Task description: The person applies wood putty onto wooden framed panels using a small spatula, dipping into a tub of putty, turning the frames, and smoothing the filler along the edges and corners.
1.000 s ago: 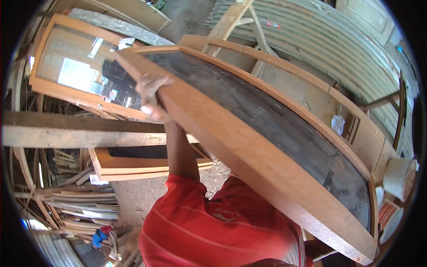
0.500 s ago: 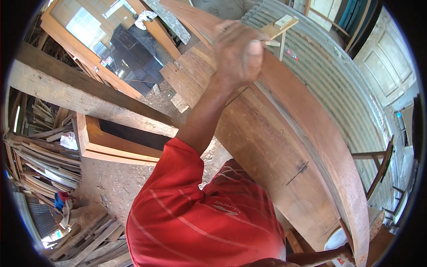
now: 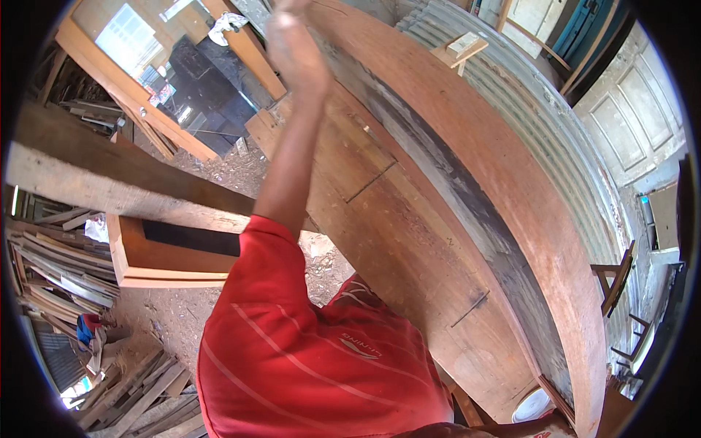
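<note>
A long reddish-brown plank [image 3: 504, 160] lies lengthwise over the right side of the wooden workbench [image 3: 409, 248], and its dark, stained side face [image 3: 467, 182] shows towards me. At the plank's far end, my left hand [image 3: 298, 55] is raised beside its left edge. Its fingers are blurred and partly cut off by the upper picture edge, so whether they grip the plank cannot be seen. My right hand [image 3: 551, 425] is low at the right, beside the plank's near end. Its fingers are mostly hidden.
A heavy timber beam [image 3: 131, 182] crosses at the left above a wooden frame box [image 3: 175, 274]. Stacked offcuts [image 3: 58, 270] line the left side. Corrugated metal sheeting [image 3: 526, 109] stands behind the plank. A white round container [image 3: 533, 404] sits near the bench's near end.
My left hand has moved left and farther out, off the plank's upper face. The plank's dark side face now shows wider. The whole view has shifted slightly.
</note>
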A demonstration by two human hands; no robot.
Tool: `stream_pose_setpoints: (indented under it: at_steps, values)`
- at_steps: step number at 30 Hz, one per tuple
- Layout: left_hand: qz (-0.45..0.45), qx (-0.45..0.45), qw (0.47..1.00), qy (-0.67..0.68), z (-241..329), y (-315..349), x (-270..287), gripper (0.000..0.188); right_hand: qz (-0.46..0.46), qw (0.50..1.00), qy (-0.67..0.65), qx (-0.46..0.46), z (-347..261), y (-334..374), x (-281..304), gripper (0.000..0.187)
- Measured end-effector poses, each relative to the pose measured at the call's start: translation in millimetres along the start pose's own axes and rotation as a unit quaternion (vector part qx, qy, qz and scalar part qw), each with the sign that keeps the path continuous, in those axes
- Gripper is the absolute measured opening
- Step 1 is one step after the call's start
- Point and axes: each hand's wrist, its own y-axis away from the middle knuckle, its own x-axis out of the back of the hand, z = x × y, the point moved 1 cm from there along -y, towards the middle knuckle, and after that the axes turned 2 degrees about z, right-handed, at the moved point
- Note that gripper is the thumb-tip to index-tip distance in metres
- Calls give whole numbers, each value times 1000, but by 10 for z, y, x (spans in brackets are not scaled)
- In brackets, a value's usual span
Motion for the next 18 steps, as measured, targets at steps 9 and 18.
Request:
stream_pose_setpoints:
  at_steps: [9,18]
  values:
    - [-13,482,874,-66,-2410,-411,502,87,27,998,59,24,-313,-322,135,68]
    - [-103,444,887,78,-2972,-302,156,95,44,991,115,44,-609,-741,186,70]
